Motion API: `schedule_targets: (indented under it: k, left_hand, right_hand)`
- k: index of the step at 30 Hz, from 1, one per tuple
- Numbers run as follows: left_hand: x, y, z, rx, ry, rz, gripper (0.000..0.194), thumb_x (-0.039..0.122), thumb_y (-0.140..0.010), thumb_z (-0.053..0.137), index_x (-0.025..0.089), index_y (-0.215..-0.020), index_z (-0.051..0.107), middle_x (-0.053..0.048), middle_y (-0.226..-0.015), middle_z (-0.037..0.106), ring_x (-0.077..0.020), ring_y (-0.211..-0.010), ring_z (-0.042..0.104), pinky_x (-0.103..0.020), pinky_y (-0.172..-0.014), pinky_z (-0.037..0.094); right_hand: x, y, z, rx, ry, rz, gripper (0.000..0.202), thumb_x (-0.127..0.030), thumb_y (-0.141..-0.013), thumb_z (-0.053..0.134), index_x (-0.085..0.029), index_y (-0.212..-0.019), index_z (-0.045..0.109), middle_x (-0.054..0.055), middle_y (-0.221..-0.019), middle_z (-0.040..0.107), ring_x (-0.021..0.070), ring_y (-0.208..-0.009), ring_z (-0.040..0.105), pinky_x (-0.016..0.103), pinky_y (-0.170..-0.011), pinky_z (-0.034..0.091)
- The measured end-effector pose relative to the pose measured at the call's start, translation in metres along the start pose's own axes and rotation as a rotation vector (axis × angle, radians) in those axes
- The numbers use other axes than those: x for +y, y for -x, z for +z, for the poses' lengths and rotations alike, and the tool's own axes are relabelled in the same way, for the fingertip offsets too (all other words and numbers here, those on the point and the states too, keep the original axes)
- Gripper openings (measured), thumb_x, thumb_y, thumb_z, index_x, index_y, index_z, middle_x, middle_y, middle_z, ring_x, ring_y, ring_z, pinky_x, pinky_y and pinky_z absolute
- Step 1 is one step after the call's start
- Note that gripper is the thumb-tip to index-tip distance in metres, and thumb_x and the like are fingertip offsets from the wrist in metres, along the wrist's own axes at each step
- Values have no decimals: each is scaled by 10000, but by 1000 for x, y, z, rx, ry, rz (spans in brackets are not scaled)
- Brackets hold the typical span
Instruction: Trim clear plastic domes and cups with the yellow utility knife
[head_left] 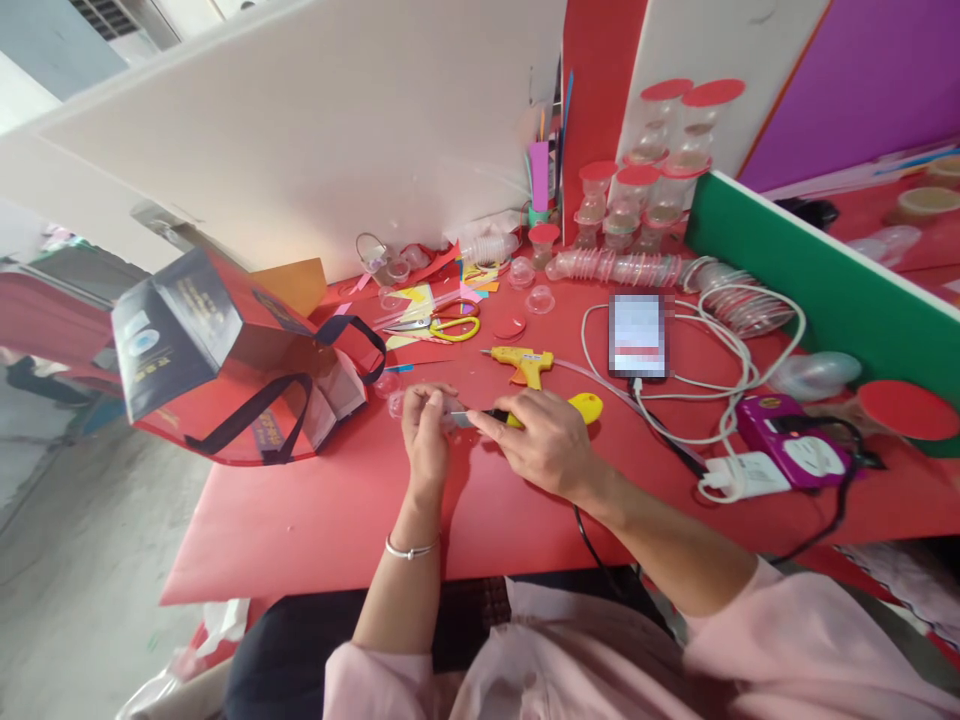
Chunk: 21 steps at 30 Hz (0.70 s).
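Bare worktop [315, 520] lies nearer than the left hand [427, 430]; a bag [259, 350] blocks leftward, a glue gun [529, 362] ahead-right.

The glue gun [523, 364] is yellow with an orange trigger, the tabletop [300, 520] red, the divider [817, 290] green.

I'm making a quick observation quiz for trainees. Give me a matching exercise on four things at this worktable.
Column one
1. Phone
2. Low divider at the right
3. Socket box
4. Bracelet

Column two
A. Purple and white
B. Silver-coloured, around the left wrist
C. White cable plugged into its near end
D. Green with a pale top edge

Right pairs: 1-C, 2-D, 3-A, 4-B
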<state>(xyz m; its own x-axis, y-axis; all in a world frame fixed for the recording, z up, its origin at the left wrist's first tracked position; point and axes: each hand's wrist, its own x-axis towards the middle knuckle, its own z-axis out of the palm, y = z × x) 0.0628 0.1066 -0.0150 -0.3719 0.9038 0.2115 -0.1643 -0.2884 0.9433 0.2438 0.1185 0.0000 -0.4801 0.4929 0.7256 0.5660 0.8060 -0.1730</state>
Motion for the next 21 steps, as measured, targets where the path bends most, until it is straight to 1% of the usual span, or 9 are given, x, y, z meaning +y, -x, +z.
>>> schedule_targets:
  k: [2, 4, 8, 13, 17, 21]
  left_hand:
    - [2, -3, 0, 36, 35, -27, 213, 407, -927, 620, 210, -889, 548, -32, -918, 647, -105, -609, 573, -195, -467, 400]
    - [3, -4, 0, 28, 45, -40, 241, 433, -914, 622, 211, -880, 534, -29, -918, 635, -96, -589, 551, -188, -447, 382]
    - [6, -1, 1, -79, 77, -78, 227, 415, -875, 638, 221, -915, 526, -37, -980, 616, -77, -549, 495, -189, -424, 352]
    - [6, 1, 1, -147, 96, -39, 226, 343, -829, 674, 233, -978, 544, -42, -1052, 594, -73, -564, 502, -211, -460, 405]
    - [3, 1, -1, -117, 82, -3, 180, 307, -835, 697, 221, -925, 567, -26, -994, 607, -67, -549, 499, -222, -499, 443]
    - [-1, 2, 0, -99, 62, 15, 190, 321, -887, 699, 197, -835, 565, -22, -964, 619, -54, -523, 469, -210, -468, 404]
  right_hand:
    - [0, 0, -1, 18, -23, 26, 333, -198, -942, 654, -321, -1242, 731, 38, -976, 706, 161, -870, 597, 317, -788, 445]
    - [0, -1, -2, 31, -47, 66, 325, -196, -952, 633, -312, -1239, 732, 40, -983, 712, 161, -875, 605, 313, -797, 453]
    - [0, -1, -4, 25, -66, 116, 320, -193, -970, 594, -297, -1239, 732, 39, -965, 723, 159, -863, 617, 304, -791, 459]
    - [1, -1, -4, 26, -71, 129, 329, -185, -971, 591, -283, -1255, 724, 47, -978, 723, 169, -888, 628, 307, -799, 466]
    - [2, -1, -4, 33, -80, 137, 336, -192, -968, 603, -297, -1266, 716, 43, -994, 726, 168, -901, 633, 308, -813, 468]
    - [0, -1, -6, 23, -73, 131, 311, -203, -968, 609, -285, -1242, 731, 44, -980, 731, 169, -883, 633, 308, -797, 461]
